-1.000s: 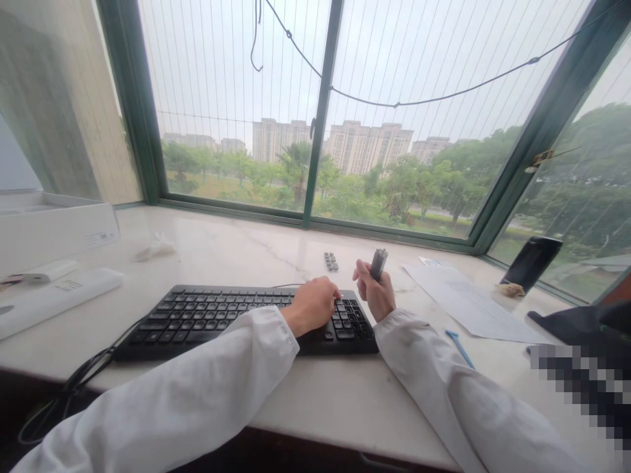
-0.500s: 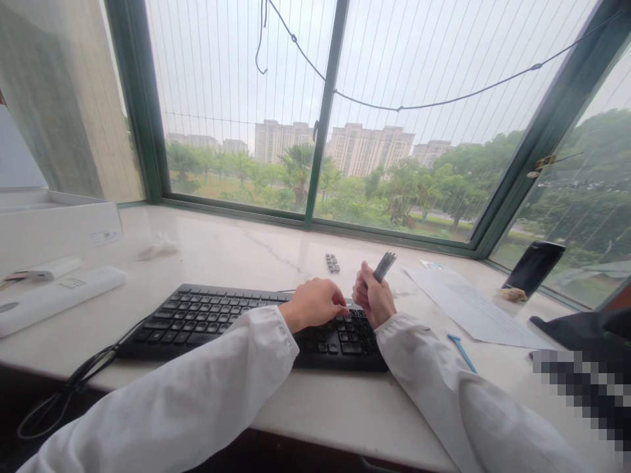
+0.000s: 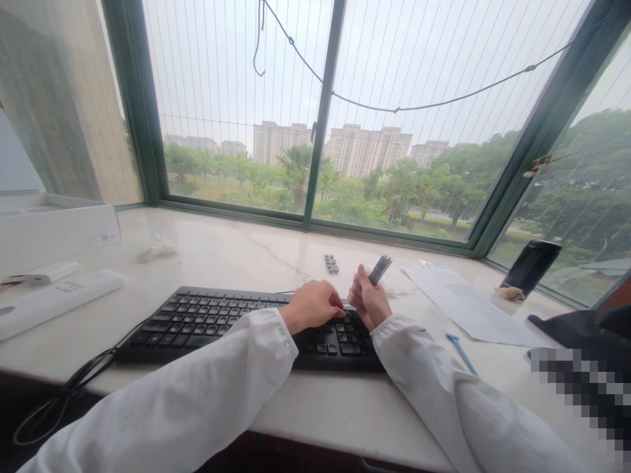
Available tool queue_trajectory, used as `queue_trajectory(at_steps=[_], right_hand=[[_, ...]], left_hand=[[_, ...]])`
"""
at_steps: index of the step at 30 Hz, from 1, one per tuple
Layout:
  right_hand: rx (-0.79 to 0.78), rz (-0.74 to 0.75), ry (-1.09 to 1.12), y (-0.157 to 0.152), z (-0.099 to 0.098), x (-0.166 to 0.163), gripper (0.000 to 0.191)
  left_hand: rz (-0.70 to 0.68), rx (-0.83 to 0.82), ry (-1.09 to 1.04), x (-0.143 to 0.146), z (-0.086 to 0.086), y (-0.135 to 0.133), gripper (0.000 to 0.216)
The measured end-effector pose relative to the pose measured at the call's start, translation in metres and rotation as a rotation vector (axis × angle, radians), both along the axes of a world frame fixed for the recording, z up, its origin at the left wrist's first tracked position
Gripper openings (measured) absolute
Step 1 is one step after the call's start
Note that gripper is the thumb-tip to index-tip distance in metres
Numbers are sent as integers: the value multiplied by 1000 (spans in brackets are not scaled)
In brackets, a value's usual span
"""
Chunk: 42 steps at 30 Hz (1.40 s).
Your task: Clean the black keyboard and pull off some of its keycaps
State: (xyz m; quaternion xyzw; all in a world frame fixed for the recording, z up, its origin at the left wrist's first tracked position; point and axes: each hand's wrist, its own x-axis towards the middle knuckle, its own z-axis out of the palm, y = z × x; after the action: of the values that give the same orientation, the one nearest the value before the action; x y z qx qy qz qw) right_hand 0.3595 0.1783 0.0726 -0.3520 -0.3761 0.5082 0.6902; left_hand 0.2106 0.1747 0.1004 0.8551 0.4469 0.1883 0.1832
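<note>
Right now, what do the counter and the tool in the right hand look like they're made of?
Counter: probably polished marble or similar stone, pale and glossy with a thin dark vein. Tool in the right hand: seemingly metal, grey with a dull sheen; too small to confirm.

Honestly nothing here is readable. The flat black plastic keyboard point(image 3: 246, 322) has white key legends, but they're too small to make out. The white cardboard box point(image 3: 54, 230) at the left and the long white plastic bar point(image 3: 59, 299) both carry small labels, just blurred specks. The printed white paper sheet point(image 3: 473, 305) has faint lines only.
</note>
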Motion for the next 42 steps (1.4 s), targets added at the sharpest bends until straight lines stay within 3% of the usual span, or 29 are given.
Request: queue_trajectory(at_steps=[26,33,42], right_hand=[[-104,-18,104,1,1,6,48],[-213,-58,189,-2,3,5,42],[-58,-110,41,-4,1,-7,45]], left_hand=[[-45,-53,-38,-1,-2,4,24],[-40,-59,-41,-1,-2,4,23],[-63,-60,-44,-1,-5,6,23]])
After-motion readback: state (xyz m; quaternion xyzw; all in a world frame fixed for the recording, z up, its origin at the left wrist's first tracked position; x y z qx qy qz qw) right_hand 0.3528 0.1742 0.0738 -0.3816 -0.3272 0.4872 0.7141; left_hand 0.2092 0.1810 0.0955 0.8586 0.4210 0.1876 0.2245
